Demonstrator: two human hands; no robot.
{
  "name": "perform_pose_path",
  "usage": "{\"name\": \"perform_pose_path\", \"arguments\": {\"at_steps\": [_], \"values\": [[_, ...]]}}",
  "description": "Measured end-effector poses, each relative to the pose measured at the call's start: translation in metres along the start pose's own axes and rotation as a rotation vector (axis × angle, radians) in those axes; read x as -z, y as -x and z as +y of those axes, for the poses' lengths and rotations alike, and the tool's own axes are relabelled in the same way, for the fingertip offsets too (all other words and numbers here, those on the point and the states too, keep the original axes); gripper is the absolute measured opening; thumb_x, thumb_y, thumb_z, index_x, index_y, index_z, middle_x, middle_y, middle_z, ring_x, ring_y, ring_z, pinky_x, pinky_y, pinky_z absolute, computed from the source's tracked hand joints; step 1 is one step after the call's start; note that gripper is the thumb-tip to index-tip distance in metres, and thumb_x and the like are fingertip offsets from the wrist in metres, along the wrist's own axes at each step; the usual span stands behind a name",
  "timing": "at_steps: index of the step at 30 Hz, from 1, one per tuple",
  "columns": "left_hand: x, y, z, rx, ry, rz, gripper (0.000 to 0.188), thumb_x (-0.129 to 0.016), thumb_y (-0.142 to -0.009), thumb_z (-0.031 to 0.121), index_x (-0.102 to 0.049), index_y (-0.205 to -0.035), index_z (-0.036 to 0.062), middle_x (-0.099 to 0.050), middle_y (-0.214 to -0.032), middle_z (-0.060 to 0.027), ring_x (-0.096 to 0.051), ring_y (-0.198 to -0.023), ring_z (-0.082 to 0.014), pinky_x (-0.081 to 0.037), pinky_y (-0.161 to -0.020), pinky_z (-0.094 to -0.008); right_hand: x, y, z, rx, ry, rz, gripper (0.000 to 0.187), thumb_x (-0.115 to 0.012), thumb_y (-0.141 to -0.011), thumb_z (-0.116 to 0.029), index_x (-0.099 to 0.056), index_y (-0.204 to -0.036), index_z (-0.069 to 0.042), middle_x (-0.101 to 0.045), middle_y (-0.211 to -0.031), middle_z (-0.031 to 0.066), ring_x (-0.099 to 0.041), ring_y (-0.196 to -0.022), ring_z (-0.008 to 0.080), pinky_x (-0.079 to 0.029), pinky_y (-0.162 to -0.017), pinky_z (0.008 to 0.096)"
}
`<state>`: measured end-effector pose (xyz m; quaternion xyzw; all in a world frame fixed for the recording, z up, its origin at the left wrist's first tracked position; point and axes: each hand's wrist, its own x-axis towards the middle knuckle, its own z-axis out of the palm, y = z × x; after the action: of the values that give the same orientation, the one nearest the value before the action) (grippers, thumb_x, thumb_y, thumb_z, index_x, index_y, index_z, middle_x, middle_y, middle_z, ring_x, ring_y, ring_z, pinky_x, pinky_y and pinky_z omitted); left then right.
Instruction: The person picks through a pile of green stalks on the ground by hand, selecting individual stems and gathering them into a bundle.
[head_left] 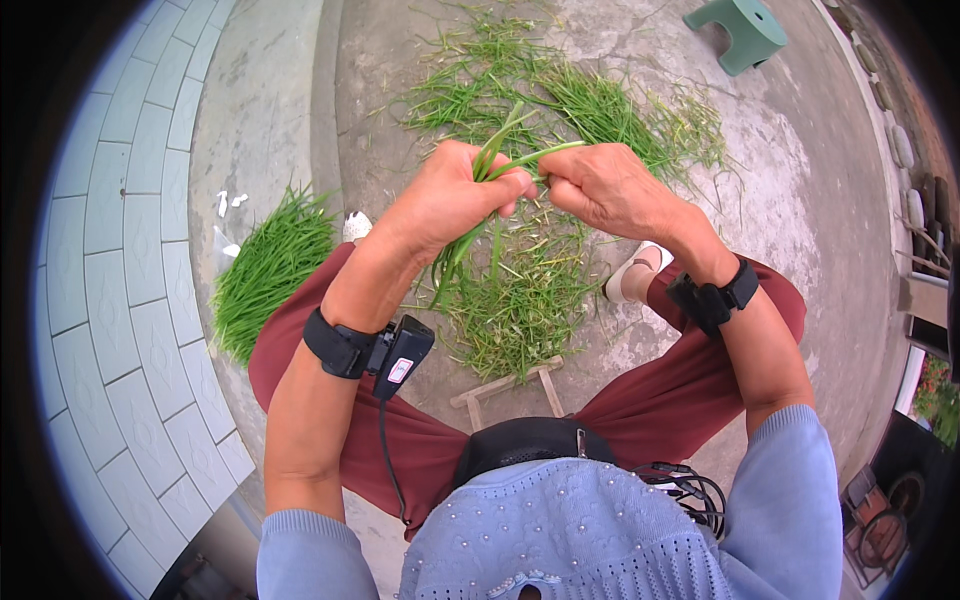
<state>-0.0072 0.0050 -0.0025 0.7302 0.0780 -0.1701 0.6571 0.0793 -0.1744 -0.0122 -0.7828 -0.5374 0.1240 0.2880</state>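
My left hand [450, 200] is closed around a small bunch of green chives [452, 258], whose long leaves hang below the fist while other ends poke out above it. Beside it, my right hand [612, 188] is closed in a pinch. One chive stalk [545, 154] runs from the left thumb across to the right fingers; the exact pinch point is partly hidden. Under both hands lies a heap of chive scraps [525, 290], mixed green and straw-coloured. Farther off, loose chives [600, 108] are spread on the ground.
A thick, even pile of chives [272, 275] lies at the left beside my leg, near white scraps [230, 202]. The concrete floor [800, 190] meets pale tiles [130, 290] at left. A green plastic stool [738, 32] stands far right. A wooden frame [508, 385] is between my knees.
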Motion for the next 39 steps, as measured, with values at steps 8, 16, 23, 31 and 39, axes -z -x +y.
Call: {"name": "perform_pose_path", "arguments": {"at_steps": [8,16,23,31,39], "values": [[0.025,0.012,0.009,0.055,0.091,0.133,0.014,-0.059,-0.079,0.014,-0.066,-0.078,0.002,-0.055,-0.062,0.002,-0.044,-0.054,-0.0046,-0.034,-0.047,-0.0208,0.021,0.017,0.031,-0.234,0.222,0.017,0.012,-0.044,-0.076,-0.012,-0.046,-0.07,-0.001,-0.045,-0.058,0.0176,-0.045,-0.051,0.0336,-0.036,-0.051,0.0418],[0.024,0.006,0.008,0.03,0.141,0.137,0.017,-0.06,-0.081,0.018,-0.064,-0.08,0.0008,-0.053,-0.063,0.003,-0.041,-0.051,-0.0033,-0.029,-0.043,-0.0187,0.017,0.009,0.022,-0.133,0.088,0.383,0.01,-0.051,-0.079,-0.011,-0.055,-0.078,-0.002,-0.054,-0.066,0.0126,-0.054,-0.06,0.0315,-0.042,-0.054,0.0398],[0.012,0.001,0.005,0.031,0.085,0.124,0.017,-0.06,-0.081,0.018,-0.065,-0.081,0.0019,-0.053,-0.064,0.003,-0.043,-0.054,-0.0032,-0.031,-0.045,-0.019,0.008,0.004,0.01,0.085,0.187,0.192,0.01,-0.056,-0.079,-0.011,-0.056,-0.086,-0.005,-0.055,-0.073,0.0096,-0.057,-0.063,0.0289,-0.044,-0.051,0.0376],[0.004,-0.001,0.004,0.025,0.067,0.032,0.018,-0.06,-0.083,0.019,-0.064,-0.085,0.0014,-0.051,-0.062,0.0045,-0.041,-0.051,-0.0025,-0.028,-0.043,-0.0172,0.0,-0.002,0.017,-0.33,-0.233,0.428,0.016,-0.054,-0.074,-0.009,-0.05,-0.062,0.0,-0.045,-0.051,0.0046,-0.047,-0.049,0.0158,-0.036,-0.045,0.0299],[0.027,-0.001,0.005,-0.012,0.359,0.242,0.02,-0.057,-0.086,0.021,-0.062,-0.089,0.0012,-0.054,-0.066,0.0035,-0.042,-0.05,-0.0037,-0.033,-0.045,-0.0187,0.016,0.003,0.026,-0.624,-0.715,0.145,0.026,-0.048,-0.086,-0.018,-0.053,-0.063,-0.007,-0.043,-0.053,-0.0055,-0.033,-0.045,0.0027,-0.023,-0.041,0.0193]]}}
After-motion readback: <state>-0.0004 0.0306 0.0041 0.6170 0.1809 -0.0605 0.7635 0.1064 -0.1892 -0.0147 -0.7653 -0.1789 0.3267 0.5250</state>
